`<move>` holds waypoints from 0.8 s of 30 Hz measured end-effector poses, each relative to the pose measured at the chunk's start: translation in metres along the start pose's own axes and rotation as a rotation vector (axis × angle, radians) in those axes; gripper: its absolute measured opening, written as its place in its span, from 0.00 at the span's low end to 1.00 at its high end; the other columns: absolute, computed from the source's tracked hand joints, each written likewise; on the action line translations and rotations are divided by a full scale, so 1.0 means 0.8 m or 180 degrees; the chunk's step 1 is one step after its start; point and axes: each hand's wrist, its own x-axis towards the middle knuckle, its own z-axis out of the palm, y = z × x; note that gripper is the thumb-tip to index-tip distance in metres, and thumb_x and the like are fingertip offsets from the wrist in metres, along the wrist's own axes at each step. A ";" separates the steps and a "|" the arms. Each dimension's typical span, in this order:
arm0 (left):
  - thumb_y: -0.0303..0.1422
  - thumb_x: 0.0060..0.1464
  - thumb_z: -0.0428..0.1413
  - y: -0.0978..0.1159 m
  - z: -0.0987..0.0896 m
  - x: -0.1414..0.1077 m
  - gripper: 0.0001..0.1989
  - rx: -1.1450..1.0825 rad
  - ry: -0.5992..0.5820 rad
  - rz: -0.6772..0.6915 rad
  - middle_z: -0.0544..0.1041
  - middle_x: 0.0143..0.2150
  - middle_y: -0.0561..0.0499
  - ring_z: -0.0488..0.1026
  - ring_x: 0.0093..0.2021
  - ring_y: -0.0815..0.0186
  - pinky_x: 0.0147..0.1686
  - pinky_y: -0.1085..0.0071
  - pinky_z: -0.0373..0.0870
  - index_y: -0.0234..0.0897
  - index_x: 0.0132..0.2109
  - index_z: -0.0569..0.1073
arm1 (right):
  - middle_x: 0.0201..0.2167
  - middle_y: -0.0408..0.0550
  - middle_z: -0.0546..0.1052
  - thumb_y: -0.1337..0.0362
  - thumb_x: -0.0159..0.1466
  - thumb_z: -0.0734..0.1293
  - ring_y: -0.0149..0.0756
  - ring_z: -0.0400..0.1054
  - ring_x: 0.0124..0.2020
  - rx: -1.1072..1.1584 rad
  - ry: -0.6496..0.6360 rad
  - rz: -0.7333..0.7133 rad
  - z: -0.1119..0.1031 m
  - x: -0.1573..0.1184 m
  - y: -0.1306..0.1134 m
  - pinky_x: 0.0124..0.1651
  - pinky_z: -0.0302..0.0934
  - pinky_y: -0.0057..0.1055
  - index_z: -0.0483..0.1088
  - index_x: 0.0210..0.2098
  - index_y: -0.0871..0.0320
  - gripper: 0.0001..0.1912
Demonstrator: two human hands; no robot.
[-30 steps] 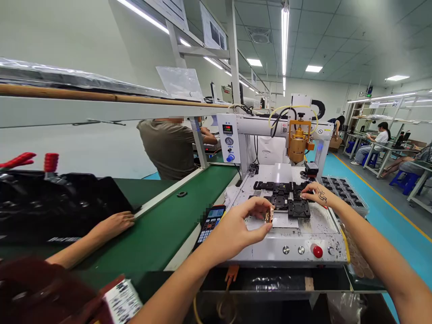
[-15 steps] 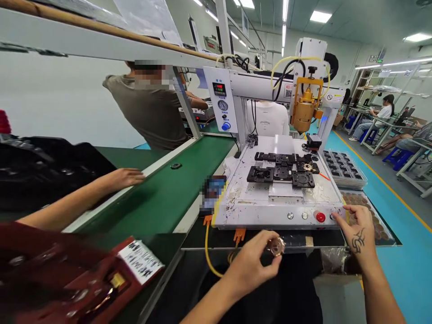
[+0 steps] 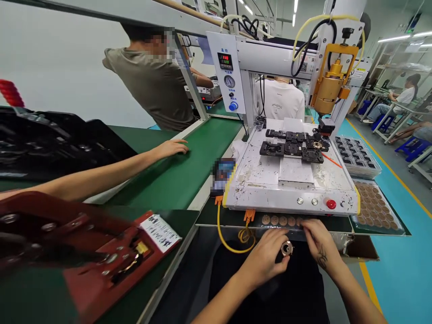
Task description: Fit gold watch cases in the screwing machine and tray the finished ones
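Between the thumb and fingers of my left hand (image 3: pixel 270 255) is a small round metallic ring part (image 3: pixel 286 248), held over my lap. My right hand (image 3: pixel 320 243) has its fingertips at the right end of a row of brown discs (image 3: pixel 283 220) on the bench edge; what its fingers pinch, if anything, is hidden. In front stands a white press machine (image 3: pixel 256 197) with a brass-coloured head (image 3: pixel 326 92). Black fixtures (image 3: pixel 293 146) lie on its bed, one holding a round metallic part (image 3: pixel 317 145).
A co-worker's hand (image 3: pixel 172 148) reaches over the green conveyor belt (image 3: pixel 165 180). At left is a red clamp fixture (image 3: pixel 101 274). Stacked trays (image 3: pixel 357 157) and a sheet of brown discs (image 3: pixel 376 206) lie right of the machine. A phone (image 3: pixel 222 175) rests beside it.
My right hand has moved from the machine's front buttons down left to the disc row. The co-worker's hand has reached further over the belt, where the black ring is no longer visible. The view has shifted.
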 end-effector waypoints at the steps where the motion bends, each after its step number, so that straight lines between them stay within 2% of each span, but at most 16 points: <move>1: 0.22 0.51 0.63 0.000 0.000 0.008 0.22 -0.0014 0.0017 -0.0031 0.81 0.62 0.36 0.78 0.64 0.45 0.66 0.42 0.74 0.39 0.54 0.74 | 0.49 0.52 0.84 0.70 0.76 0.60 0.48 0.78 0.53 -0.0044 0.0018 0.0006 0.006 0.004 0.008 0.58 0.74 0.46 0.77 0.54 0.51 0.16; 3: 0.23 0.53 0.64 -0.002 0.003 0.026 0.20 -0.0068 0.0004 -0.0020 0.80 0.63 0.36 0.77 0.65 0.45 0.66 0.43 0.73 0.38 0.53 0.74 | 0.48 0.54 0.83 0.72 0.74 0.59 0.50 0.78 0.53 -0.0164 0.0083 0.0058 0.013 0.009 0.025 0.58 0.73 0.50 0.77 0.54 0.53 0.17; 6: 0.25 0.53 0.64 -0.005 0.019 0.050 0.19 -0.0211 -0.0171 0.0121 0.77 0.68 0.35 0.69 0.73 0.45 0.73 0.43 0.64 0.37 0.53 0.74 | 0.47 0.56 0.83 0.73 0.73 0.60 0.55 0.78 0.51 -0.0377 0.0198 0.0122 0.014 0.005 0.041 0.57 0.72 0.56 0.77 0.53 0.55 0.18; 8: 0.26 0.53 0.64 -0.005 0.031 0.058 0.19 -0.0299 -0.0321 0.0175 0.75 0.70 0.33 0.66 0.75 0.44 0.76 0.41 0.59 0.36 0.52 0.75 | 0.47 0.57 0.83 0.73 0.73 0.60 0.55 0.78 0.51 -0.0461 0.0231 0.0127 0.013 -0.004 0.045 0.56 0.73 0.56 0.77 0.55 0.55 0.18; 11: 0.26 0.54 0.64 -0.005 0.042 0.057 0.19 -0.0346 -0.0485 0.0173 0.74 0.71 0.31 0.65 0.76 0.44 0.77 0.41 0.56 0.35 0.53 0.75 | 0.47 0.56 0.83 0.72 0.75 0.59 0.51 0.79 0.49 -0.0496 0.0211 0.0127 0.010 -0.018 0.045 0.54 0.75 0.49 0.75 0.58 0.55 0.18; 14: 0.26 0.54 0.63 -0.004 0.040 0.048 0.21 -0.0381 -0.0577 0.0099 0.72 0.72 0.33 0.64 0.76 0.45 0.78 0.41 0.56 0.36 0.55 0.75 | 0.45 0.54 0.83 0.68 0.78 0.62 0.47 0.79 0.47 -0.0501 0.0128 0.0096 0.004 -0.025 0.046 0.51 0.76 0.42 0.74 0.59 0.55 0.14; 19: 0.24 0.54 0.63 0.000 0.033 0.039 0.24 -0.0417 -0.0535 0.0056 0.73 0.72 0.35 0.67 0.75 0.46 0.77 0.42 0.58 0.37 0.58 0.75 | 0.47 0.55 0.81 0.61 0.77 0.67 0.50 0.76 0.47 -0.0618 -0.0104 -0.0169 -0.001 -0.023 0.053 0.51 0.75 0.45 0.76 0.59 0.53 0.14; 22: 0.24 0.54 0.62 0.004 0.035 0.042 0.23 -0.0344 -0.0527 0.0005 0.74 0.71 0.34 0.68 0.74 0.45 0.76 0.41 0.59 0.36 0.57 0.75 | 0.43 0.54 0.80 0.62 0.76 0.68 0.49 0.75 0.44 -0.0692 -0.0146 -0.0372 0.002 -0.024 0.063 0.47 0.74 0.45 0.78 0.60 0.53 0.15; 24: 0.23 0.53 0.62 0.007 0.036 0.045 0.23 -0.0281 -0.0552 -0.0036 0.74 0.71 0.33 0.68 0.74 0.44 0.76 0.41 0.60 0.35 0.57 0.75 | 0.43 0.55 0.81 0.64 0.76 0.69 0.49 0.75 0.45 -0.0694 -0.0074 -0.0541 0.008 -0.028 0.072 0.48 0.74 0.45 0.77 0.62 0.53 0.17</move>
